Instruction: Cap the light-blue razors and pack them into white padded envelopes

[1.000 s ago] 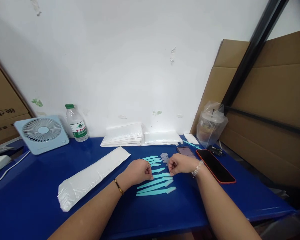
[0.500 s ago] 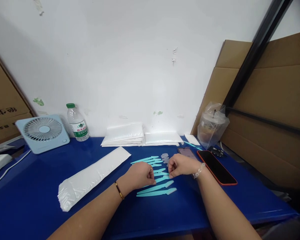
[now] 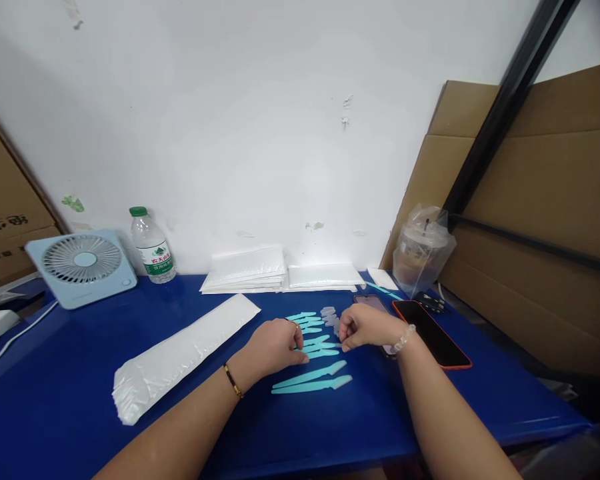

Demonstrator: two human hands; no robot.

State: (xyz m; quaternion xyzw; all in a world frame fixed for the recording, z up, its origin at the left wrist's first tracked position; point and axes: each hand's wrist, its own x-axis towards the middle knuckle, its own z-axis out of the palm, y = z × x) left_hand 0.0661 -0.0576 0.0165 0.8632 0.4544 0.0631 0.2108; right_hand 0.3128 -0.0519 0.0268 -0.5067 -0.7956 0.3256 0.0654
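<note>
Several turquoise eyebrow razors lie fanned out on the blue table, with two razors nearest to me lying apart from the others. My left hand is closed in a pinch over the handles of the middle razors, gripping one; its fingers hide the handle ends. My right hand is closed in a pinch just right of the blade ends. What it holds is too small and hidden to make out. Small clear blade caps lie in a cluster beyond the right fingertips. Farther back is another group of razors.
A long white padded pouch lies at left. White packets are stacked by the wall. A fan and a bottle stand back left. Two phones, one orange-edged phone, and a bagged drink cup are at right.
My left hand has drawn slightly left, and the razor at its fingers has shifted away from the two nearest razors. My right hand remains pinched in nearly the same place.
</note>
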